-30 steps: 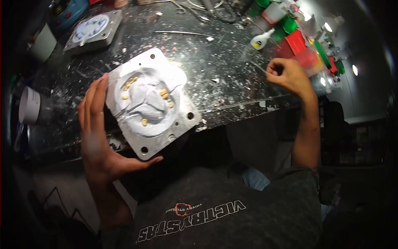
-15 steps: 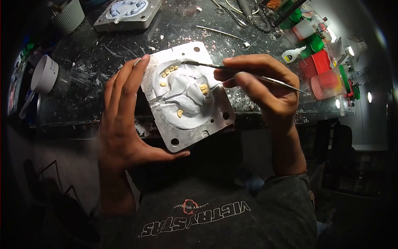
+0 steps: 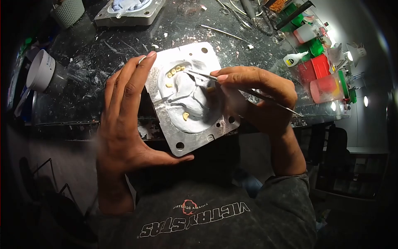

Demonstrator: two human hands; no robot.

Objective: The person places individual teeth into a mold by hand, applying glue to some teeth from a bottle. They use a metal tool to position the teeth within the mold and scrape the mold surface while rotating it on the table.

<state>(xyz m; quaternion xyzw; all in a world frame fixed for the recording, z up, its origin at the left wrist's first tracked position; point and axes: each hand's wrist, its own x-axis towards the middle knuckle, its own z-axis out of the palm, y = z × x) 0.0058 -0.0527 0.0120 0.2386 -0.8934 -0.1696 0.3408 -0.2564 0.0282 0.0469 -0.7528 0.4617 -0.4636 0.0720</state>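
My left hand (image 3: pixel 120 124) grips the metal dental flask half (image 3: pixel 195 142) by its left side, fingers along the far corner and thumb under the near edge. White plaster (image 3: pixel 192 123) fills the flask, with a row of yellowish artificial teeth (image 3: pixel 173 72) set in its upper left. A single tooth (image 3: pixel 185 116) sits lower in the plaster. Pinched in my right hand (image 3: pixel 269 89) is a thin metal dental carver (image 3: pixel 203 75). Its tip is at the plaster beside the tooth row. My right hand shades the flask's right side and partly covers the teeth there.
Another flask half (image 3: pixel 128 18) with bluish plaster lies at the back left of the dark, scrap-strewn bench (image 3: pixel 174 31). A white tub (image 3: pixel 41 70) stands left. Behind lies a thin metal tool (image 3: pixel 226 33). Bottles and a green-lidded jar (image 3: pixel 327 89) line the right.
The carver's tip has moved from near the plaster's far rim inward, closer to the tooth row. My right hand has come down nearer the flask. My left hand keeps its hold.
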